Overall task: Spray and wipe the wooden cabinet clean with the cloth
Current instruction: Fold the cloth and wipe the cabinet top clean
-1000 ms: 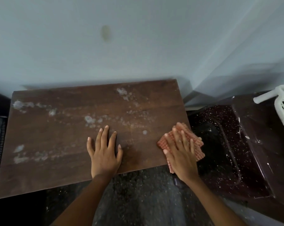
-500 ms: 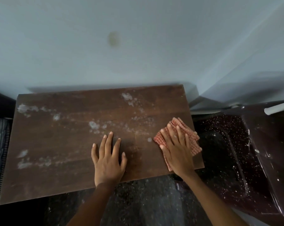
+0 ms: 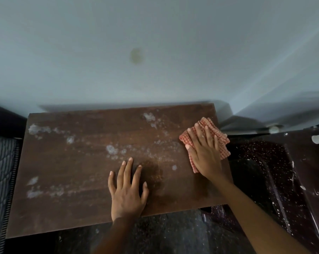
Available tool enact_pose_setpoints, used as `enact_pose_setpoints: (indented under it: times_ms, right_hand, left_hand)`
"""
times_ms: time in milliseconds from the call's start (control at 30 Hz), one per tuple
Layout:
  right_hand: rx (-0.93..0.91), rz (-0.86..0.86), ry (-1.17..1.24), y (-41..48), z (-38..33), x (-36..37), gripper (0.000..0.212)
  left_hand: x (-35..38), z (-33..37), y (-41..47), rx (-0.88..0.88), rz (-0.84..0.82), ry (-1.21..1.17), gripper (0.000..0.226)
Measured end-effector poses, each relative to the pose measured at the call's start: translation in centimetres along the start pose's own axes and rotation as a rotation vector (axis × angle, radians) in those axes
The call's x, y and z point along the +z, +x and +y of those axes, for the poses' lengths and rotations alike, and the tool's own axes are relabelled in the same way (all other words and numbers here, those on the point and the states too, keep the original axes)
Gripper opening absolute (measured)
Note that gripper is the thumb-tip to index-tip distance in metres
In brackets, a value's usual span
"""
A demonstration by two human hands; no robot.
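Note:
The wooden cabinet top (image 3: 78,162) is dark brown and carries white foamy patches across its left and middle. My right hand (image 3: 204,153) lies flat, fingers spread, pressing a red-and-white checked cloth (image 3: 219,138) onto the top near its right edge, toward the back. Part of the cloth hangs past that edge. My left hand (image 3: 127,191) rests flat with fingers apart on the wood near the front edge, holding nothing. No spray bottle is in view.
A pale wall (image 3: 155,52) with a small yellowish stain stands right behind the cabinet. A dark speckled plastic chair (image 3: 276,180) sits close on the right. A dark ribbed object (image 3: 1,171) borders the left side. Dark speckled floor lies below the front edge.
My right hand has slid the cloth away from me along the right edge, from the front toward the back. My left hand has stayed flat in about the same spot.

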State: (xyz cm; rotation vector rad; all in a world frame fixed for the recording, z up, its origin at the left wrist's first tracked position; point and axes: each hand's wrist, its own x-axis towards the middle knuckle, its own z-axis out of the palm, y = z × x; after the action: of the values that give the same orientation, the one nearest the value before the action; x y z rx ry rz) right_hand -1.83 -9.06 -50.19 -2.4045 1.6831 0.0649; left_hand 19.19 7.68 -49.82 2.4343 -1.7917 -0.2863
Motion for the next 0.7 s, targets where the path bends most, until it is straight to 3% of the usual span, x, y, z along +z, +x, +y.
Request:
enact_pose_setpoints:
  times_ms: [100, 367, 467, 633, 700]
  right_hand:
    - [-0.052, -0.006, -0.02, -0.6, 1.4, 0.0, 0.06]
    - [0.32, 0.013, 0.083, 4.8, -1.0, -1.3, 0.064]
    - [0.234, 0.011, 0.074, 5.6, -2.6, -1.2, 0.063]
    - [-0.07, -0.05, -0.022, 1.7, -2.1, -0.4, 0.061]
    - [-0.058, -0.074, -0.045, 1.4, 0.0, -0.5, 0.065]
  left_hand:
    - [0.0, 0.0, 0.0, -0.001, -0.003, 0.005, 0.053]
    - [0.1, -0.1, 0.0, 0.007, 0.003, 0.004, 0.052]
    - [0.1, 0.0, 0.1, 0.007, 0.0, 0.013, 0.052]
    - [0.1, -0.2, 0.0, 0.0, -0.007, 0.014, 0.053]
    - [0.1, -0.2, 0.0, 0.004, -0.01, 0.021, 0.053]
